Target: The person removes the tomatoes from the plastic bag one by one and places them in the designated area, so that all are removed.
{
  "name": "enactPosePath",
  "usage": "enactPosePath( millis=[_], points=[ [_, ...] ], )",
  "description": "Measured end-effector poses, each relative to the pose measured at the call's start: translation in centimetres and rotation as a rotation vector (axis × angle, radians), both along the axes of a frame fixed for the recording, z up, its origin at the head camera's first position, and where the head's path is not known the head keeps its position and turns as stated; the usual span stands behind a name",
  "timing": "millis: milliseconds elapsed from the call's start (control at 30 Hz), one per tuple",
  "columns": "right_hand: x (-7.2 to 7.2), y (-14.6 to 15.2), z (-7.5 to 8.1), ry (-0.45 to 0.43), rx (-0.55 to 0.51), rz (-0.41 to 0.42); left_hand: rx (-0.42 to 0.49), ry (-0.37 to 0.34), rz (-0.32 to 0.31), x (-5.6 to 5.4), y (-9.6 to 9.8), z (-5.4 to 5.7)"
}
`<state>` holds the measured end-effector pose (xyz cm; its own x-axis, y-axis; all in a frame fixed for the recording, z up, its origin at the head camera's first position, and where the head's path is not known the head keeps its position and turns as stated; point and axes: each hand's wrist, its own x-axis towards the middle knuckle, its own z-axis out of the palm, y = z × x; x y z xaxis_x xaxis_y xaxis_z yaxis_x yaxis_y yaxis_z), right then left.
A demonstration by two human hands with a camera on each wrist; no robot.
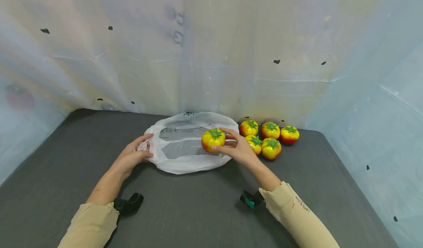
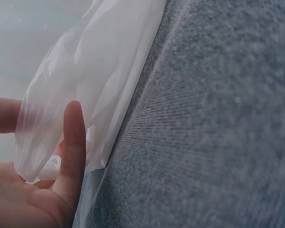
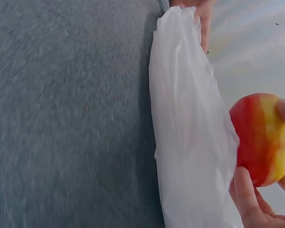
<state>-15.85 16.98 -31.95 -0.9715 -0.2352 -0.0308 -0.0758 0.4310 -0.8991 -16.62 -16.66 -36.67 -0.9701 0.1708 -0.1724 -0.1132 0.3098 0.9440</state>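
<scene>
A white plastic bag (image 1: 183, 167) lies spread with its mouth facing up in the middle of the dark table. At its left side my left hand (image 1: 133, 154) grips the rim, with bunched plastic between thumb and fingers; the left wrist view shows the bag's wall (image 2: 109, 61) beside the thumb. My right hand (image 1: 238, 148) holds a yellow and red tomato-like fruit (image 1: 211, 140) with a green leafy top, over the right part of the bag's mouth. From the right wrist, the fruit (image 3: 256, 142) appears between the fingers, just beyond the bag's edge.
Several more such fruits (image 1: 271, 148) stand grouped on the table to the right of the bag, close behind my right hand. Pale sheeting (image 1: 211, 57) hangs as a wall along the back and sides. The dark table (image 1: 185, 211) extends toward me.
</scene>
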Motion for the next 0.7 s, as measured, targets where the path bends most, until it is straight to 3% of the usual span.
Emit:
enactPosePath(
  millis=[700],
  points=[
    [1.4, 6.0, 2.1, -0.022, 0.007, -0.159, -0.006, -0.006, 0.006, 0.1, 0.2, 0.3]
  ],
)
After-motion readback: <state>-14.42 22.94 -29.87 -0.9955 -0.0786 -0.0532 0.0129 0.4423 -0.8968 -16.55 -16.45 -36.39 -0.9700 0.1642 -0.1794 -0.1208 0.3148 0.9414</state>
